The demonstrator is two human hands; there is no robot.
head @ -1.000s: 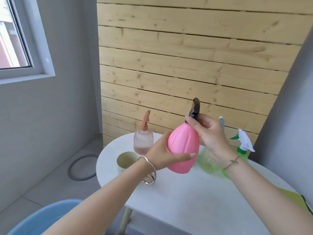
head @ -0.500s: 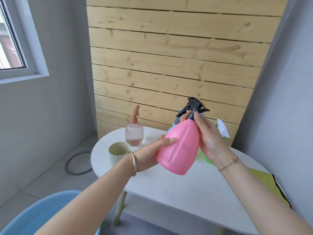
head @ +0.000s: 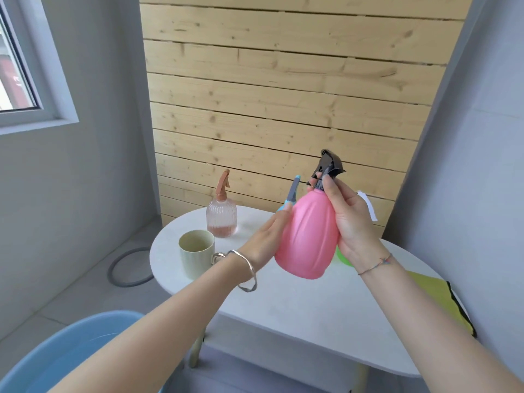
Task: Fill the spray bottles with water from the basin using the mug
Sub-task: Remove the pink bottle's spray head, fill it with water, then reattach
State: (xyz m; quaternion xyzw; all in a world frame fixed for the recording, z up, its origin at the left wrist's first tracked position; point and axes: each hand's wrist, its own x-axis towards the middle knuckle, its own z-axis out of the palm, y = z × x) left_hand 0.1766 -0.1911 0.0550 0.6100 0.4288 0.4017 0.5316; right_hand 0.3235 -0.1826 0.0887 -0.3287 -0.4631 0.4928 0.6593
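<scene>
I hold a pink spray bottle (head: 307, 236) with a black trigger head (head: 329, 164) tilted above the white table (head: 297, 304). My left hand (head: 266, 239) steadies its body from the left with nearly straight fingers. My right hand (head: 350, 219) grips the neck and black head. A pale green mug (head: 196, 252) stands on the table's left side. Behind it is a clear ribbed spray bottle (head: 221, 214) with an orange head. A blue basin (head: 71, 347) sits on the floor at the lower left.
Behind the pink bottle, a blue-headed sprayer (head: 292, 191), a green bottle (head: 343, 258) and a white sprayer head (head: 367, 204) are partly hidden. A yellow cloth (head: 436, 293) lies at the table's right edge. A grey hose ring (head: 127, 268) lies on the floor.
The black head has turned under my right hand and now points up and right. The pink bottle has tilted, and my left hand's fingers have straightened along its side.
</scene>
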